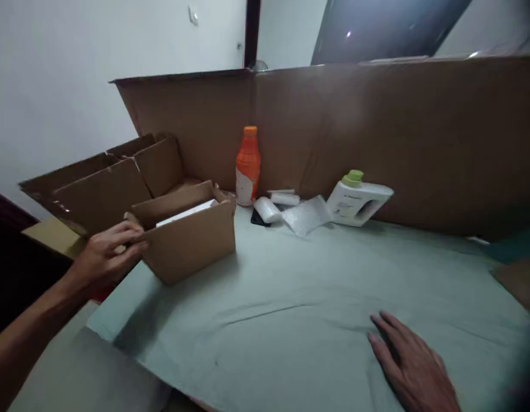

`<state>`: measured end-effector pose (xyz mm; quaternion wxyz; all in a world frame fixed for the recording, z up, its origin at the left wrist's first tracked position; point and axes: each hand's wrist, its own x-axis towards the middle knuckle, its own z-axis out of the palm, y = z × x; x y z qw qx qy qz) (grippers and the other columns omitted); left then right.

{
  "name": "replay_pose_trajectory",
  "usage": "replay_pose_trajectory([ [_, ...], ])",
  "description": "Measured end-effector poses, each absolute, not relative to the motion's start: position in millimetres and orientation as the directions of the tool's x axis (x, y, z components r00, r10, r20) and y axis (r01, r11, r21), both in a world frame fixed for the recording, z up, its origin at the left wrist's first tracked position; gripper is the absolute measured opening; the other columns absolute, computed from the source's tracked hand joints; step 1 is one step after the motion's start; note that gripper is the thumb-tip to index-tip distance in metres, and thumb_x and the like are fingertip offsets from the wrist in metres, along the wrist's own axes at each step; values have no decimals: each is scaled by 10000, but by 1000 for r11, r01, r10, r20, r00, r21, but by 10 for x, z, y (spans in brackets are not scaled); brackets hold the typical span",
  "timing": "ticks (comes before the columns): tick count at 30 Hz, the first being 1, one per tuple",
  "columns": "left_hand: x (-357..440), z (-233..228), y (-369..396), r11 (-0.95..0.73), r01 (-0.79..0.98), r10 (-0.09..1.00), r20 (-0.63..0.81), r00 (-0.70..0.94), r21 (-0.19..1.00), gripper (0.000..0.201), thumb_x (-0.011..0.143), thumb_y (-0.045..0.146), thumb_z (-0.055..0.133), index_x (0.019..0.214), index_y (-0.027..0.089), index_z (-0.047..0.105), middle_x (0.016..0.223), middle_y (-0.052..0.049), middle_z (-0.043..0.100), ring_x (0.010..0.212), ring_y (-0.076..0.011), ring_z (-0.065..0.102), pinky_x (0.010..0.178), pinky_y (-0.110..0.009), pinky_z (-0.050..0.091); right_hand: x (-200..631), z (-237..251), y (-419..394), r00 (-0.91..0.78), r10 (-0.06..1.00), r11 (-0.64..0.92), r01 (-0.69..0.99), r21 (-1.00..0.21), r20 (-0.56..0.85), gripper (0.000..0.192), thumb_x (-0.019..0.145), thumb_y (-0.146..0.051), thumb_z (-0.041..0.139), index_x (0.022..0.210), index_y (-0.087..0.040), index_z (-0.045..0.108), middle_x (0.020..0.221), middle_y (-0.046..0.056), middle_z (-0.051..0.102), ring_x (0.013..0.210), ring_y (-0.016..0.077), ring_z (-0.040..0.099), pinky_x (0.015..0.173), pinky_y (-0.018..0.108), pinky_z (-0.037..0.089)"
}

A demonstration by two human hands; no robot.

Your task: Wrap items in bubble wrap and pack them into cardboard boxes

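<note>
Head cam: L hand (112, 249) is closed w/ thumb & fingers pinched on the near-left end of the small open-top carton (196, 243), which sits at the L side of the pale green cloth (290, 355). R hand (413, 360) is palm-down over the cloth at lower R, fingers part-spread, nothing held. A white flat item (187, 213) shows inside the carton; can't ID it, most is hidden by the front wall. Bigger divided box (106, 191) is just behind; orange bottle (248, 163), bubble wrap (305, 216) & white jug (359, 201) are along the cardboard screen (397, 131).

Step in hand, my read: steadying or positioning the carton one-handed. Whether its base is fully down is hard to tell. Next move calls for a firm L grip & a level carton, R hand free to help.
</note>
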<state>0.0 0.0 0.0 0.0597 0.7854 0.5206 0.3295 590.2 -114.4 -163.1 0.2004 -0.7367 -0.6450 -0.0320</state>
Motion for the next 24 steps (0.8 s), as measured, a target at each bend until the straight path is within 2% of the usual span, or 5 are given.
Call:
replay_pose_trajectory([
  [2,-21,-107,-266,-392,759,854,513,90,519,256,855,454,660,1033,293,750,1209,-36,661,975,-195,667,755,-245,569,5876,-1634,-1113,185,931,-97,957,-274,314,610,898,-591,398,1162,-150,725,1323,180,664,1202,400,629,931,597,517],
  [5,1,-349,-519,-284,626,859,483,-171,726,750,752,474,763,1440,390,477,1554,-34,437,1083,-227,646,829,-325,599,5634,-1593,-1029,92,949,27,930,-366,302,565,880,-582,486,1214,-178,699,1375,166,634,1242,382,611,981,572,514],
  [8,94,-666,-530,-142,403,919,272,-286,904,1106,608,506,853,1538,358,275,1582,-112,396,1112,-272,647,848,-383,608,5090,-1471,-889,-128,953,257,822,-509,275,608,901,-543,547,1402,-200,576,1489,148,540,1348,345,534,1080,532,471],
  [15,587,-1075,-223,95,392,974,-4,-226,915,674,573,544,809,1088,176,576,1059,-126,719,1034,-341,680,875,-460,575,3928,-1158,-440,-404,873,456,479,-750,273,920,812,-513,712,1566,-163,317,1542,205,450,1395,368,459,1137,557,404],
  [24,1334,-1357,22,-78,377,994,102,-44,923,547,653,474,733,1076,161,583,1018,-130,724,952,-282,683,838,-400,560,4803,-1006,-437,-303,910,401,472,-785,282,553,772,-262,584,1321,-203,609,1269,127,679,1118,304,662,981,464,541],
])
